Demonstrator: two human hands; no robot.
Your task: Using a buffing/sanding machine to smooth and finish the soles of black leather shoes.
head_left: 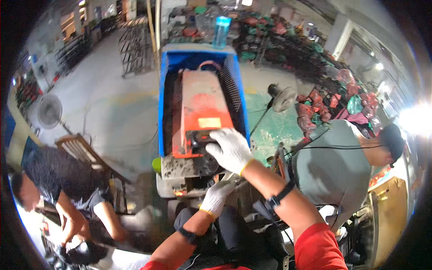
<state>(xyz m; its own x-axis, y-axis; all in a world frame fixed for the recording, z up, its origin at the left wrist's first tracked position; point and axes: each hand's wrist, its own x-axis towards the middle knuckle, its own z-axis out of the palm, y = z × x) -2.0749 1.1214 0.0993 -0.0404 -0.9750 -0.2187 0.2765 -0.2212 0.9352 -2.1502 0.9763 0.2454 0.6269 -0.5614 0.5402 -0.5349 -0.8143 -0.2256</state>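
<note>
A machine with a red and grey housing (pixel 204 101) rests in a blue tub in front of me, its black front part (pixel 198 138) facing me. My right hand (pixel 231 150), in a white knit glove, is at the right of that black part, thumb and fingers apart and nothing visible between them. Lower down, by the machine's dusty grey base (pixel 177 168), is my left hand (pixel 218 196), gloved too. Its fingers are curled together and point right; whatever they hold is too small and blurred to name.
The blue tub (pixel 243 105) surrounds the housing, with a blue bottle (pixel 221 32) at its far edge. Co-workers sit at left (pixel 67 189) and right (pixel 333 166). Fans (pixel 284 98) stand on both sides. Red and green bags (pixel 315 105) are heaped at right.
</note>
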